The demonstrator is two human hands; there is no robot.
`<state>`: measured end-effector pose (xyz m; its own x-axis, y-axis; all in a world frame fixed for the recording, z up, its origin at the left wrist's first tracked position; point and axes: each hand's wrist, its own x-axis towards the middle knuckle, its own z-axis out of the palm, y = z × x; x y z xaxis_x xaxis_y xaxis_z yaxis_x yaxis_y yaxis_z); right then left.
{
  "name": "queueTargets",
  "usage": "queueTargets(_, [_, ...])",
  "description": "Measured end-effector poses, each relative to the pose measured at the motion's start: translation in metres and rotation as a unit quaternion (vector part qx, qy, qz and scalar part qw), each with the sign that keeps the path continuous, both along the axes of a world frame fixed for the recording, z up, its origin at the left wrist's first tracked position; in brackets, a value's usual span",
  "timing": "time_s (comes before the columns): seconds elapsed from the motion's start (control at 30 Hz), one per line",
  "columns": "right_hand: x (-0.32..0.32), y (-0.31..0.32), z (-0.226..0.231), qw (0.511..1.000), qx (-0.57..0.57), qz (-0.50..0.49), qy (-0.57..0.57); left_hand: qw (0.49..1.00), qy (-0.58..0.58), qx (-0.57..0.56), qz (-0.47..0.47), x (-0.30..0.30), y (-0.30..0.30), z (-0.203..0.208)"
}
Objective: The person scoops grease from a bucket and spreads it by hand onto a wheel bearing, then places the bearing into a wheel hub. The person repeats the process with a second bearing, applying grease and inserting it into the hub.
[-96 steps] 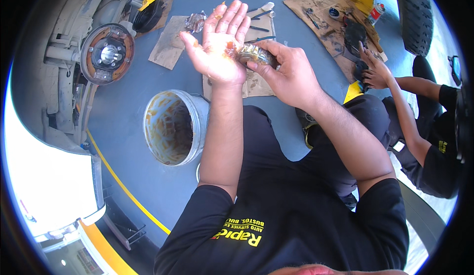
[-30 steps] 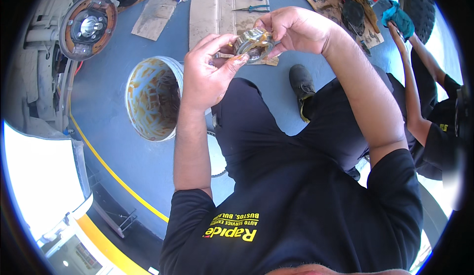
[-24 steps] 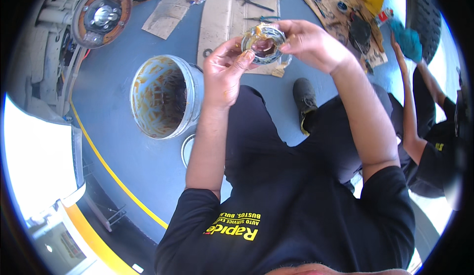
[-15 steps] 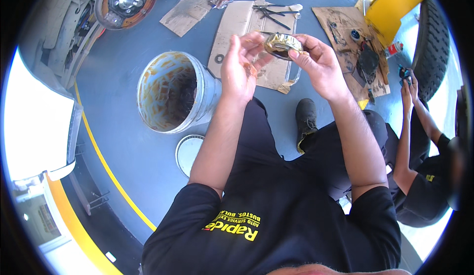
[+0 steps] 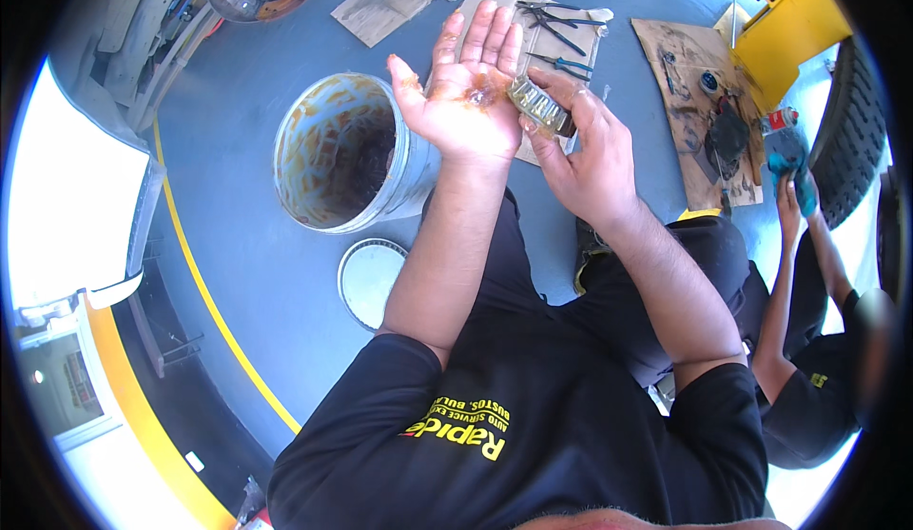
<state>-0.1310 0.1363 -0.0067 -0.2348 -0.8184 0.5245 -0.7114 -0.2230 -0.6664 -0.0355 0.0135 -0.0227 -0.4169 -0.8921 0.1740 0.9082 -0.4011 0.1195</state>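
Have the left grip (image 5: pixel 461 104) opened out palm-up since half a second ago, now spread pretty flat with a smear of amber grease (image 5: pixel 486 90) on the palm. Pinching the greasy roller bearing (image 5: pixel 538 105) between thumb and fingers of the right grip (image 5: pixel 592 152), tilted just beside that palm. Also see a grease-smeared bucket (image 5: pixel 420 161) off to the left, near a round lid (image 5: pixel 371 281) on the floor (image 5: pixel 262 287).

A wet gloss is shown by the amber grease (image 5: pixel 483 91) and by the silver ring-shaped metal roller bearing (image 5: pixel 540 107). The pale blue-grey cylindrical bucket (image 5: pixel 415 166), apparently plastic, is streaked with grease inside. The flat brown cardboard sheet (image 5: pixel 385 5) is stained and matt, the blue floor (image 5: pixel 257 283) smoothly coated, the black rubber tyre (image 5: pixel 856 135) roughly treaded.
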Motion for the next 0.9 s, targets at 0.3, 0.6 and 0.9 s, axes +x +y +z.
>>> queueTargets(0.3, [0.001, 0.001, 0.004, 0.967, -0.066, 0.043, 0.244, 0.996, -0.068, -0.051, 0.007, 0.01, -0.001, 0.011])
queueTargets(0.6, [-0.014, 0.006, 0.008, 0.937, 0.117, 0.098, -0.314, 0.989, -0.099, -0.107, 0.005, 0.013, -0.01, 0.011])
queueTargets(0.9, [-0.013, 0.003, 0.004, 0.86, 0.118, 0.166, -0.468, 0.935, -0.219, -0.262, 0.095, 0.002, -0.016, -0.002])
